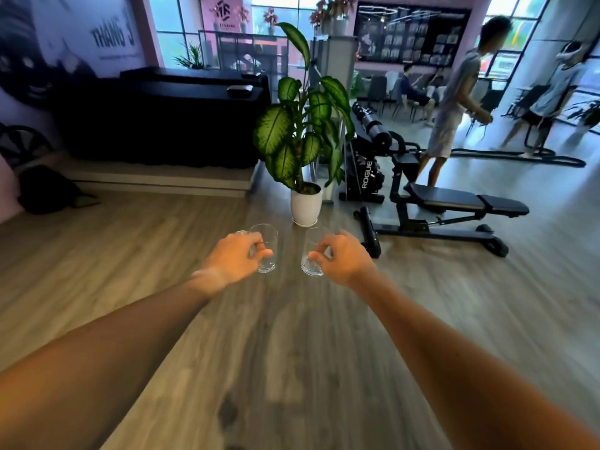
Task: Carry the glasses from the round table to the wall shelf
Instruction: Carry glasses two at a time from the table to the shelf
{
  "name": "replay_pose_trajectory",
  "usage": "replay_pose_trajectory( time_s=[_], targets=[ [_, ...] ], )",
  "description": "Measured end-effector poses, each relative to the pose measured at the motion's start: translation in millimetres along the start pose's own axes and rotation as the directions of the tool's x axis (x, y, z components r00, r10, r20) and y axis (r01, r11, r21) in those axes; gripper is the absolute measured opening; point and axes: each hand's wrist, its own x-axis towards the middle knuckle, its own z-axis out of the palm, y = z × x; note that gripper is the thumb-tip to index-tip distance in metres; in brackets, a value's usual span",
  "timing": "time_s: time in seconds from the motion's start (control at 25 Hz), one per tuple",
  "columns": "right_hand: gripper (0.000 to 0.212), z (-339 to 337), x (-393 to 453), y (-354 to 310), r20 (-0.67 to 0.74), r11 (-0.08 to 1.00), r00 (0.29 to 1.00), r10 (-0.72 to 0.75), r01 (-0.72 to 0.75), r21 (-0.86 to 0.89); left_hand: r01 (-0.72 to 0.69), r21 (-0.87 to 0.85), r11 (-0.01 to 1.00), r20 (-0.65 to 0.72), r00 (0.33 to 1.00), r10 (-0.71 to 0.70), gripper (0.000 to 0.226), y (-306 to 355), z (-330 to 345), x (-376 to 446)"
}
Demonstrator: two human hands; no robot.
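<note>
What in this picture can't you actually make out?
- Round table and wall shelf: neither shows in the head view.
- Left glass, right glass: near sides hidden by the left hand and right hand.
- Any liquid inside: clear glass, can't tell.
- Two walkers: motion-blurred.

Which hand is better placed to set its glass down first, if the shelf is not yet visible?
Neither clearly. The left hand and right hand each hold a glass upright at equal height, in a similar grip. No shelf shows.
</note>
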Motion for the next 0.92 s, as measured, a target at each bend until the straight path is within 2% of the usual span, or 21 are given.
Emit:
replay_pose_trajectory(
  time_s=[0.16, 0.4, 0.68, 0.92],
  targets=[
    [0.023, 20.5, 133.1, 10.0, -0.001, 0.999, 0.999, -0.033, 0.033, -0.005, 0.018, 0.046, 0.999, -0.07, 0.997, -0.015, 0.021, -47.1, 2.9, 115.1],
    [0.023, 32.0, 324.0, 20.6, -0.006, 0.991, 0.993, -0.122, 0.122, 0.059, 0.099, 0.028, 0.995, -0.12, 0.988, -0.095, 0.019, -110.2, -10.6, 271.9],
    [0.024, 61.6, 530.3, -13.7, 0.039, 0.97, 0.971, -0.237, 0.235, 0.06, 0.158, 0.05, 0.986, -0.197, 0.969, -0.145, 0.021, -211.3, -25.6, 430.6],
    [0.023, 107.9, 716.1, -54.8, 0.014, 0.966, 0.967, -0.254, 0.253, 0.061, 0.123, 0.052, 0.991, -0.215, 0.97, -0.109, 0.019, -318.7, -52.3, 580.2]
  ],
)
